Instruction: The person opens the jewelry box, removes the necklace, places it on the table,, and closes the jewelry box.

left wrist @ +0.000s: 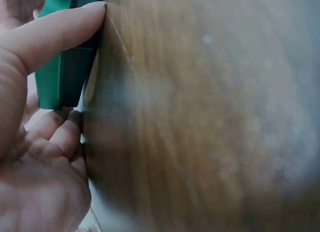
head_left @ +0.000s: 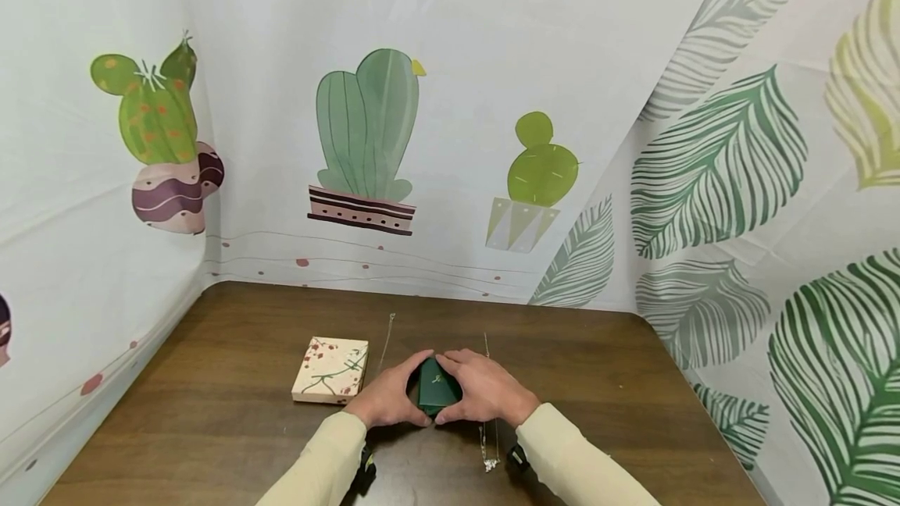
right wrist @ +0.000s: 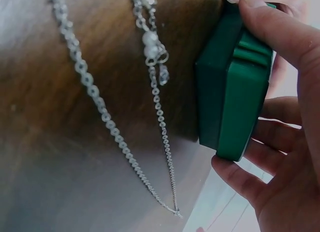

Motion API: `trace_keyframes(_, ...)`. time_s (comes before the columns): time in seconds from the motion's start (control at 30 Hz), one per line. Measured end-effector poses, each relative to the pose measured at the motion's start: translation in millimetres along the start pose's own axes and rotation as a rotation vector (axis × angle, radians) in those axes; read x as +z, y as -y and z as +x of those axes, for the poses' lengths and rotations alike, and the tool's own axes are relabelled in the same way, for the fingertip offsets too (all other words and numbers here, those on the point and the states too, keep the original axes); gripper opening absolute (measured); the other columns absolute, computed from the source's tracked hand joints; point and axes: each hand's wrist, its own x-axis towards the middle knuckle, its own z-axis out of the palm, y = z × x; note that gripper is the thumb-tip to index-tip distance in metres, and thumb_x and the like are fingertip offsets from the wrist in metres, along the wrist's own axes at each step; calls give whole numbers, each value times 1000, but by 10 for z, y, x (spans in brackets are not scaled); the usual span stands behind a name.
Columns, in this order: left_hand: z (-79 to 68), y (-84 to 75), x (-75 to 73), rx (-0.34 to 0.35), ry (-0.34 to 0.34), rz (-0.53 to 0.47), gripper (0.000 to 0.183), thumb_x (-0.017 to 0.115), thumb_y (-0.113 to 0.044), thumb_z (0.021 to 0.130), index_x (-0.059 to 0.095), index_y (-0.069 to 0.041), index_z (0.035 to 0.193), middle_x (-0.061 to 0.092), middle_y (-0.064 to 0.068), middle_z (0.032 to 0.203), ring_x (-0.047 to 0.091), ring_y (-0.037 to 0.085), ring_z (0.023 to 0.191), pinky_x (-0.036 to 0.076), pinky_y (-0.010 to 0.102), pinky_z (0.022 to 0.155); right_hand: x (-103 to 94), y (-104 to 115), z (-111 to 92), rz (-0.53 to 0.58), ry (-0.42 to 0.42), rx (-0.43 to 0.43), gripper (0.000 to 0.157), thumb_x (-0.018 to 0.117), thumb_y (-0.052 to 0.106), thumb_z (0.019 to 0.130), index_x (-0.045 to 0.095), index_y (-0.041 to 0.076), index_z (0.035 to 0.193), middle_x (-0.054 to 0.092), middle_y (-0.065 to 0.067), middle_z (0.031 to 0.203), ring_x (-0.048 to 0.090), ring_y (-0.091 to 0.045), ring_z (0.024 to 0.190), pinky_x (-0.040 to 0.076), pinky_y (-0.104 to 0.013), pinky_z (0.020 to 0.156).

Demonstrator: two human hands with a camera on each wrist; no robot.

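A small dark green box (head_left: 439, 389) with a gold mark on its lid sits between both hands. My left hand (head_left: 387, 397) grips it from the left, thumb at the near end and fingertips at the far end. From the other side, my right hand (head_left: 487, 386) holds it the same way. In the right wrist view, the green box (right wrist: 231, 94) appears closed, its side facing the camera. A silver chain necklace (right wrist: 114, 131) lies on the table beside the right hand, partly hidden under that hand in the head view. Its pendant (head_left: 491, 464) rests near the right wrist.
A cream box (head_left: 330, 370) with a red-flower and branch print stands left of the left hand. Another thin chain (head_left: 386, 346) stretches across the brown table (head_left: 232, 381) beyond that hand. Printed cloth walls (head_left: 450, 162) enclose the table's back and sides.
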Motion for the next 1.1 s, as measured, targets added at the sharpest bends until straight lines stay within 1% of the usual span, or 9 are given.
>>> trace_keyframes(0.23,12,8,16,-9,2,8,114,97,-20,67,35,-15,162,54,19,152,60,33,122,50,53,97,22,-26,-6,4,0,-4,96,81,63,82,50,8,155,55,-11,154,55,-28,139,53,-45,108)
trace_keyframes(0.37,9,-11,5,-6,-6,15,113,97,-20,66,37,-15,161,55,19,150,60,32,119,50,52,96,26,-26,-17,13,-6,-2,96,81,62,82,49,9,156,55,-12,155,55,-28,140,52,-45,109)
trace_keyframes(0.53,-2,-43,8,-11,2,-17,108,98,-18,65,41,-16,157,60,19,142,61,31,113,51,52,92,36,-22,-49,34,3,6,95,81,61,83,48,10,156,53,-13,156,53,-29,141,52,-45,110)
trace_keyframes(0.73,22,-40,18,-12,8,-13,105,99,-17,65,42,-16,154,62,18,135,62,29,109,52,50,90,47,-31,-57,34,-2,9,95,82,59,83,47,9,157,52,-13,157,53,-28,142,51,-44,111)
trace_keyframes(0.87,36,-19,26,-14,12,0,106,99,-18,65,42,-16,154,63,19,135,62,29,109,52,51,91,62,-33,-56,43,-4,13,96,83,58,83,47,9,157,52,-12,157,53,-28,142,52,-43,110)
trace_keyframes(1.1,29,10,17,-22,17,-5,109,99,-17,65,39,-17,156,61,20,137,61,31,111,51,53,92,84,-19,-35,24,-9,9,98,82,61,82,47,8,156,53,-14,156,53,-28,141,52,-42,110)
